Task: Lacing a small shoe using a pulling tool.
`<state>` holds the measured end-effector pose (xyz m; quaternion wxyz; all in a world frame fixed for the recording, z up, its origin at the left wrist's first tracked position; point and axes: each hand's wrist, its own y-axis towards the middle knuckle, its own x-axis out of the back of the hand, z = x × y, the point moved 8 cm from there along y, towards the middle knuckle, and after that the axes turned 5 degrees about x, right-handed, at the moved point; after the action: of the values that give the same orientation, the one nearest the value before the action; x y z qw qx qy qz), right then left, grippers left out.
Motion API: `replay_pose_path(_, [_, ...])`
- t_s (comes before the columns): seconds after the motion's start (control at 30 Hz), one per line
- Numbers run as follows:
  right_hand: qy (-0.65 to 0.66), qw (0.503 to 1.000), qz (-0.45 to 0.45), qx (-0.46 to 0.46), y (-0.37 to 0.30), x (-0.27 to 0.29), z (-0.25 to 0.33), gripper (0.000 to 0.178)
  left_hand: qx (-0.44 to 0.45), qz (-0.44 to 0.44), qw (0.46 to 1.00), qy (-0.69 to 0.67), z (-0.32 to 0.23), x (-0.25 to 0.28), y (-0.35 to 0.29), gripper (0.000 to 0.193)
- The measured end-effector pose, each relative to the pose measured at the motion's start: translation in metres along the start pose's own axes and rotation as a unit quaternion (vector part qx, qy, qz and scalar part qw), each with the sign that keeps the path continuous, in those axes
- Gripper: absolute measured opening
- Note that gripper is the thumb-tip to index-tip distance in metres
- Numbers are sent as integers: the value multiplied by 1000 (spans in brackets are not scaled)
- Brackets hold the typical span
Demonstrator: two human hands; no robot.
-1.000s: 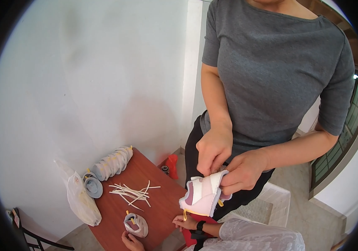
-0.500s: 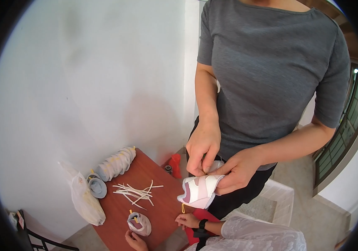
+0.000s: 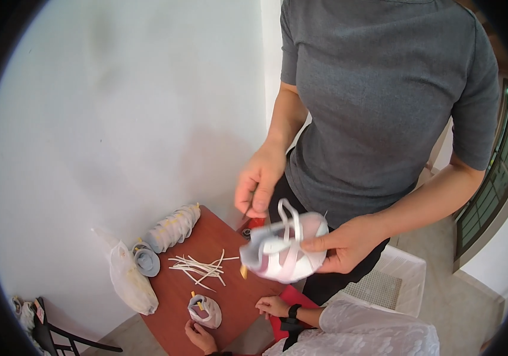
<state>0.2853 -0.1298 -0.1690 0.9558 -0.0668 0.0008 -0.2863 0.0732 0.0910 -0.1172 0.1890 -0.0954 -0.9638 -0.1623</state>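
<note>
My left hand [image 3: 201, 339] is at the table's near edge, its extended fingertips against the side of a small pale shoe upper [image 3: 205, 312] with yellow tabs. My right hand [image 3: 273, 306], below a dark wristband, lies at the table's right edge with its fingers loosely apart and nothing visible in them. A person in a grey shirt stands opposite, holding a small white and pink shoe [image 3: 289, 261] with looped white laces in one hand [image 3: 349, 246]. Their other hand [image 3: 260, 181] pinches something thin and dark above the shoe, too blurred to name.
Several white laces [image 3: 201, 268] lie loose on the reddish-brown table [image 3: 236, 296]. Behind them is a row of nested shoe uppers [image 3: 173, 229], with a grey-blue one [image 3: 146, 260] beside a white plastic bag [image 3: 129, 282]. A white crate [image 3: 411, 279] stands on the floor at right.
The other person's one hand has pulled up and left, away from the shoe. The shoe has turned, showing its lace loops. My hands stay put; the view has shifted slightly.
</note>
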Motion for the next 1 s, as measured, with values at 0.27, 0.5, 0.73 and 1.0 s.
replay_pose_path(0.27, [-16,1000,-3,-3,-2,1,7,19,13,-7,1000,8,1,0,1,18])
replay_pose_path(0.5, [4,1000,5,-13,-1,-1,3,17,-10,-3,1000,16,10,-1,2,18])
replay_pose_path(0.73, [-4,1000,11,-21,-2,-1,4,19,-28,4,998,55,-19,7,-2,32])
replay_pose_path(1.0, [-7,1000,8,-17,-2,0,1,18,-28,6,999,38,-27,8,-3,31])
